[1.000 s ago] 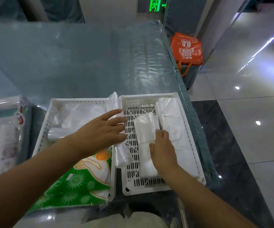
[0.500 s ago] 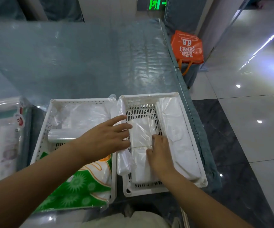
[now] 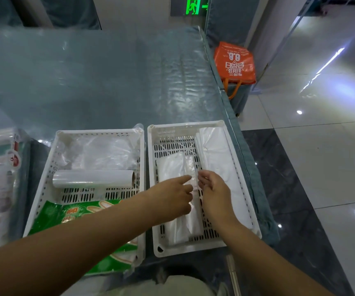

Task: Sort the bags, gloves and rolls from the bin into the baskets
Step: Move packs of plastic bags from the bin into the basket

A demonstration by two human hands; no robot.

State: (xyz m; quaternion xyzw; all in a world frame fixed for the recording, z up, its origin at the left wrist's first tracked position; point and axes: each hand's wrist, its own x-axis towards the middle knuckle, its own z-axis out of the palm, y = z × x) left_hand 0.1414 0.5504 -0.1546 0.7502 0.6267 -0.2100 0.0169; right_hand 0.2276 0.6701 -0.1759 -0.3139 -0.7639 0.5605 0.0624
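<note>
Both your hands sit over the right basket (image 3: 234, 129). L hand (image 3: 172, 197) points, index on the clear bags (image 3: 177, 167); R hand (image 3: 213, 189) fingers loosely apart, touching them. Roll (image 3: 93, 178) lies in left basket (image 3: 99, 132).

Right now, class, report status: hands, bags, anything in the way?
Left hand and right hand open, over right basket. Folded clear bags lie inside. Nothing in the way.

Left hand (image 3: 173, 196) moved off left basket's (image 3: 99, 133) edge into right basket (image 3: 185, 124), forefinger now out over the clear bags (image 3: 176, 167). Right hand (image 3: 213, 192) lifted, fingers loosened.
</note>
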